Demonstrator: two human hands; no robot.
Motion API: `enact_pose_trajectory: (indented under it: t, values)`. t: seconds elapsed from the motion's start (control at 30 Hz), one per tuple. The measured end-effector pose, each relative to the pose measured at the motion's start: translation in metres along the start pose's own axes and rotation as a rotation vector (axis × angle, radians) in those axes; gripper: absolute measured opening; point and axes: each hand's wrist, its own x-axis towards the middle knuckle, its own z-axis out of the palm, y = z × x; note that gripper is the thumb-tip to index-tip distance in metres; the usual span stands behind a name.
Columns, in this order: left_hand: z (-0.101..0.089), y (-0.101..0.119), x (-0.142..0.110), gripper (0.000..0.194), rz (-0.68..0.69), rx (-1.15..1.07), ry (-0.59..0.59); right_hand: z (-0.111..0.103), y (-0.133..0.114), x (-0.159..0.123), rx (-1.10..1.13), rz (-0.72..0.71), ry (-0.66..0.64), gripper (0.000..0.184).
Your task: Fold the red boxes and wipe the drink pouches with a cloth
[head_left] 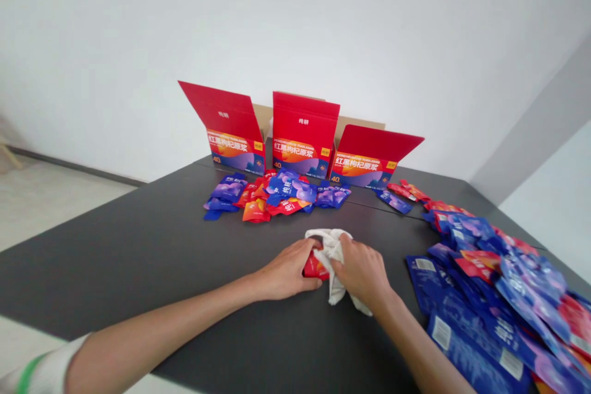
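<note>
Near the middle of the dark table, my left hand (290, 271) is closed around a small red pouch (314, 268), gripping it by its left side. My right hand (364, 265) presses a crumpled white cloth (339, 251) against the same pouch, and the cloth hangs down below the fingers. Much of the pouch is covered by the cloth and both hands. Just beyond them lies a heap of red pouches (257, 210) and blue pouches (286, 188).
Three open red-and-blue cartons, left (235, 151), middle (302, 157) and right (364, 166), stand along the back against the white wall. A large pile of blue and red pouches (475, 320) covers the right side of the table (184, 258). A few loose pouches (394, 201) lie beside the right carton.
</note>
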Motion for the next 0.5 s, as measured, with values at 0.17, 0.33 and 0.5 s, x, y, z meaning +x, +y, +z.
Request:
enact_pose_trajectory:
  t: [0.17, 0.33, 0.5]
  values:
    - [-0.011, 0.001, 0.001, 0.06, -0.121, -0.047, -0.054, 0.0, 0.048, 0.013, 0.045, 0.327, 0.022, 0.03]
    - [-0.028, -0.001, 0.008, 0.06, -0.217, -0.125, -0.179, -0.003, 0.08, 0.015, 0.224, 0.441, 0.066, 0.04]
    - [-0.043, -0.011, 0.007, 0.05, -0.244, -0.133, -0.175, 0.003, 0.083, 0.015, 0.27, 0.431, 0.067, 0.041]
